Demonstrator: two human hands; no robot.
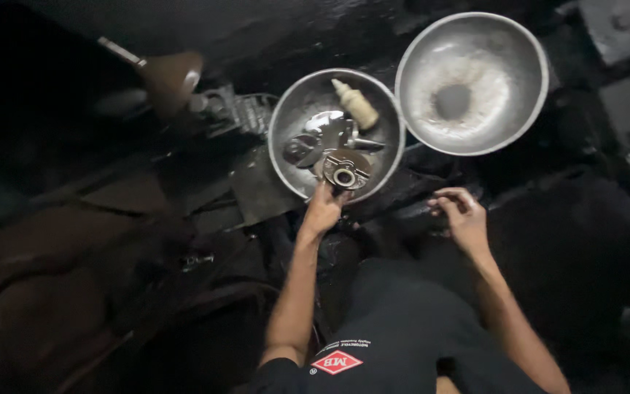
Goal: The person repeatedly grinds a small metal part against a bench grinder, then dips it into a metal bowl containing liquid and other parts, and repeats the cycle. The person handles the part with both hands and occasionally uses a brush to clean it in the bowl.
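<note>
My left hand [322, 209] pinches a round metal part [346, 171] in the smaller steel bowl [286, 157]; my right hand [463, 213], loosely curled, grip indiscernible.

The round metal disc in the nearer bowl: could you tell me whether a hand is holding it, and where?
The left hand grips the round metal disc at its near edge. Whether the right hand holds anything cannot be told.

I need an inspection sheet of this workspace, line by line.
Surface: dark, grimy floor, dimly lit.
Job's things: round metal disc part in the smaller steel bowl, with a cream plastic bottle.
Clutter: larger steel bowl, holding only residue; brown funnel.
Grips: left hand touches the disc part; right hand curled over something dark, unclear.
Cables: nothing seen.
Surroundings: dark metal shapes, too dim to tell.
</note>
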